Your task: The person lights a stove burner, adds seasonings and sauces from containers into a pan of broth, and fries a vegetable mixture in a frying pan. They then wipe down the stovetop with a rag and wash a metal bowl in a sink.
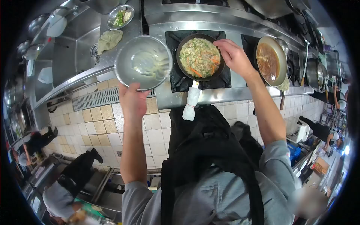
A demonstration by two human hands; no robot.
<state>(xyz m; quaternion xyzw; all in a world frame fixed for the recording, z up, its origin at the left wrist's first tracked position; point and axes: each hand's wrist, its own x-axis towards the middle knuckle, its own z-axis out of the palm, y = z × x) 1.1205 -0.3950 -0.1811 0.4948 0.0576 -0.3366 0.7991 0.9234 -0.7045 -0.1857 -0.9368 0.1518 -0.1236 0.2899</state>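
My left hand (134,99) grips the near rim of a steel mixing bowl (123,67), which is tilted left of the burner and has a pale, wet batter film inside. A dark frying pan (182,73) sits on the burner, its cloth-wrapped handle (192,99) pointing toward me. Filling the pan is a flat layer of shredded vegetable batter (198,56) with orange and green strips. My right hand (235,58) is at the pan's upper right edge, fingers drawn together near the batter. Whatever the fingertips hold, if anything, is hidden.
Right of the burner stands a pan of brown liquid (268,62). At the upper left are a small bowl of chopped vegetables (120,18), a crumpled cloth (109,41) and a sink (71,56). Several other people work around the kitchen, one at the lower left (63,193).
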